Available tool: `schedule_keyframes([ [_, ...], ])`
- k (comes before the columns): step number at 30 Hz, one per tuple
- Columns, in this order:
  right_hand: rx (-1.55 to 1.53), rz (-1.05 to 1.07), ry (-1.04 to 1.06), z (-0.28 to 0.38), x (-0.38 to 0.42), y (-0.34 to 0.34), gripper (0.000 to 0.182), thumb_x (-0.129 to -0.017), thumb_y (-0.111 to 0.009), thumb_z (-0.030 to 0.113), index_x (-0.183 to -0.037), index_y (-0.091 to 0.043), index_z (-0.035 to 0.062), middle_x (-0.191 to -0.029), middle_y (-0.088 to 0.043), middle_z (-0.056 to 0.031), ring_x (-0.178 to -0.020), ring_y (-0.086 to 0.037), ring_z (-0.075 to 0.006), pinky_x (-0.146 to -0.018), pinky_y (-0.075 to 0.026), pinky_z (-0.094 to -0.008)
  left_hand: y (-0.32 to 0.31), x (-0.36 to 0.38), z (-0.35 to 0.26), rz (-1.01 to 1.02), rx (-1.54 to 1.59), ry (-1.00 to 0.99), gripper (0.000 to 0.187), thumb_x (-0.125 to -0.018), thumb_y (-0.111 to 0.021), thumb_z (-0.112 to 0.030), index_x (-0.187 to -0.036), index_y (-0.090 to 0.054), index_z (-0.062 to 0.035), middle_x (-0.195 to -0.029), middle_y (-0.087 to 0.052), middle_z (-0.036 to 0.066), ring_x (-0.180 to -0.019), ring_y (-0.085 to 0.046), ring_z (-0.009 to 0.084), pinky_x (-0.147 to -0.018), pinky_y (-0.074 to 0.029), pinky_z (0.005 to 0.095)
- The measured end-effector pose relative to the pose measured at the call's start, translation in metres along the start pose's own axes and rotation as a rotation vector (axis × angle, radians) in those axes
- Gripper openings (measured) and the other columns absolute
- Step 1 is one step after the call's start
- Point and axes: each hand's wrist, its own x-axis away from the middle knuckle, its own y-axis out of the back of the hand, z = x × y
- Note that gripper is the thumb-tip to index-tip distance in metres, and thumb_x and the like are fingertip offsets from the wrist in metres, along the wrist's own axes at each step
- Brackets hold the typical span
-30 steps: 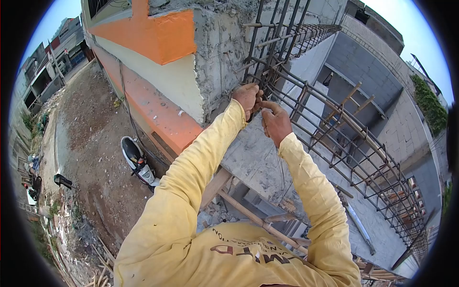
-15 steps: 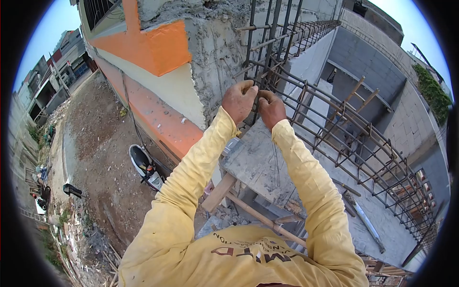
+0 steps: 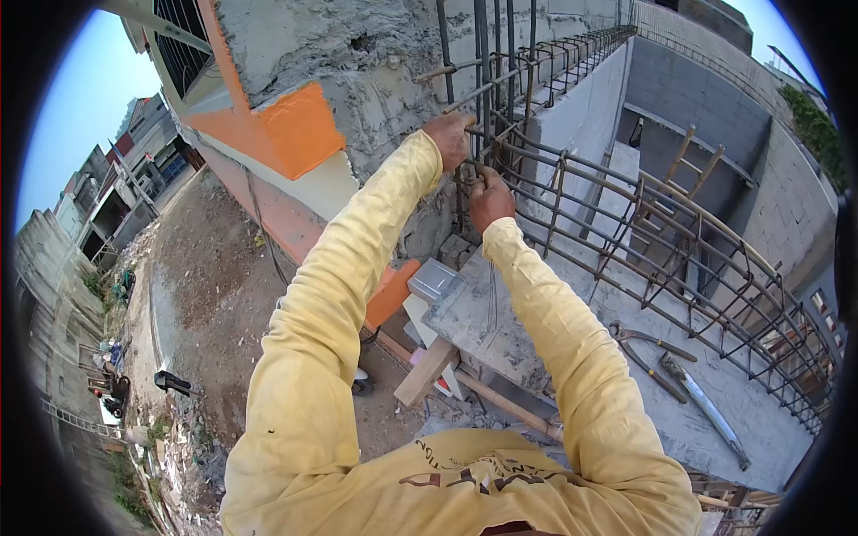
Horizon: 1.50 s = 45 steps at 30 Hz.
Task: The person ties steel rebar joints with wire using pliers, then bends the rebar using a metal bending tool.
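Dark steel upright bars (image 3: 485,62) meet a long horizontal rebar cage (image 3: 643,223) at the corner in front of me. My left hand (image 3: 447,140) is closed at the left side of the uprights, with its fingertips against the steel. Slightly lower and to the right, my right hand (image 3: 491,198) has its fingers curled together close to the same joint. What the fingers pinch is too small to make out. Thin wires (image 3: 492,299) show below the right hand, over the concrete slab (image 3: 527,322).
Pincers (image 3: 657,344) and a hammer (image 3: 706,411) lie on the slab, right of my right sleeve. A grey metal box (image 3: 434,280) sits at its left corner. The wooden beam end (image 3: 426,371) juts out beneath. Dirt ground (image 3: 214,268) lies far below on the left.
My hands have moved apart: the left is higher against the bars, the right lower. The view has shifted, and the pincers now show more fully beside my right sleeve.
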Motion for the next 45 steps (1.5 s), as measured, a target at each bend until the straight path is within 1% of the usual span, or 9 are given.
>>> schedule_keyframes([
  [2,0.009,-0.005,-0.011,-0.001,-0.002,-0.005,0.032,-0.093,-0.053,0.018,-0.124,-0.062,0.013,-0.114,-0.067,-0.02,-0.105,-0.063,-0.0415,-0.091,-0.048,-0.0476,-0.011,-0.019,0.006,0.085,-0.011,0.067,0.037,-0.092,-0.047,-0.01,-0.127,-0.054,-0.0014,-0.102,-0.065,0.025,-0.092,-0.064,0.036,-0.083,-0.05,0.0433],
  [7,-0.066,-0.044,-0.015,0.001,-0.002,-0.012,0.031,-0.094,-0.052,0.017,-0.124,-0.06,0.0126,-0.106,-0.068,-0.0235,-0.1,-0.063,-0.0446,-0.087,-0.048,-0.0505,-0.057,-0.067,0.056,0.484,-0.941,-0.25,0.014,-0.094,-0.056,-0.021,-0.102,-0.065,-0.0153,-0.074,-0.064,0.006,-0.072,-0.062,0.0199,-0.068,-0.048,0.0372],
  [10,-0.136,-0.06,-0.028,-0.003,-0.006,-0.018,0.031,-0.094,-0.051,0.016,-0.124,-0.059,0.012,-0.104,-0.067,-0.0258,-0.099,-0.062,-0.046,-0.086,-0.048,-0.0513,-0.027,-0.068,0.001,0.718,-1.218,-0.34,0.011,-0.085,-0.066,-0.023,-0.086,-0.075,-0.0174,-0.078,-0.07,0.003,-0.076,-0.066,0.0172,-0.07,-0.049,0.0347],
  [14,-0.195,-0.064,-0.074,0.001,-0.005,-0.021,0.032,-0.094,-0.051,0.015,-0.124,-0.06,0.0121,-0.105,-0.067,-0.025,-0.1,-0.062,-0.0459,-0.087,-0.048,-0.0508,-0.036,-0.09,0.02,0.786,-1.061,-0.276,0.019,-0.083,-0.065,-0.021,-0.097,-0.077,-0.0146,-0.097,-0.074,0.006,-0.094,-0.069,0.0219,-0.08,-0.053,0.0353],
  [22,-0.276,-0.077,-0.125,0.007,-0.012,-0.035,0.031,-0.094,-0.052,0.015,-0.12,-0.066,0.0054,-0.115,-0.067,-0.0213,-0.108,-0.063,-0.0398,-0.095,-0.048,-0.0414,-0.034,-0.077,0.037,0.444,-0.99,-0.327,0.023,-0.085,-0.062,-0.02,-0.093,-0.075,-0.0019,-0.1,-0.073,0.014,-0.096,-0.068,0.0295,-0.085,-0.051,0.0371],
  [28,-0.391,-0.142,-0.297,0.02,-0.016,-0.037,0.03,-0.092,-0.054,0.016,-0.113,-0.068,0.0002,-0.111,-0.068,-0.0246,-0.105,-0.065,-0.0397,-0.094,-0.048,-0.0423,-0.027,-0.047,0.026,-0.022,0.141,0.366,0.029,-0.094,-0.055,-0.027,-0.112,-0.069,-0.0087,-0.107,-0.07,0.015,-0.103,-0.064,0.0367,-0.092,-0.049,0.0448],
  [34,-0.841,-0.065,-0.481,0.001,-0.026,-0.056,0.03,-0.093,-0.055,0.016,-0.115,-0.066,-0.0007,-0.09,-0.069,-0.0138,-0.077,-0.066,-0.0268,-0.07,-0.051,-0.037,-0.019,-0.033,0.022,-0.102,-0.16,0.181,0.032,-0.094,-0.056,-0.034,-0.11,-0.069,-0.0099,-0.104,-0.069,0.017,-0.101,-0.064,0.0375,-0.09,-0.049,0.0445],
  [39,-1.392,0.118,-0.785,0.022,-0.013,-0.015,0.022,-0.098,-0.051,0.014,-0.117,-0.06,0.0075,-0.068,-0.049,0.0036,-0.051,-0.043,-0.0066,-0.047,-0.039,-0.0245,-0.02,-0.029,0.02,-0.125,0.089,0.28,0.032,-0.096,-0.055,-0.033,-0.11,-0.07,-0.0093,-0.103,-0.071,0.012,-0.097,-0.066,0.0321,-0.089,-0.05,0.0398],
  [45,-1.636,0.013,-0.672,0.027,-0.009,-0.032,0.022,-0.099,-0.049,0.016,-0.119,-0.056,0.0094,-0.07,-0.047,0.0042,-0.052,-0.042,-0.0059,-0.047,-0.037,-0.0237,-0.008,-0.005,0.011,-0.01,-0.056,0.054,0.026,-0.094,-0.056,-0.022,-0.11,-0.07,-0.0066,-0.106,-0.071,0.013,-0.099,-0.066,0.0314,-0.09,-0.051,0.0379],
])
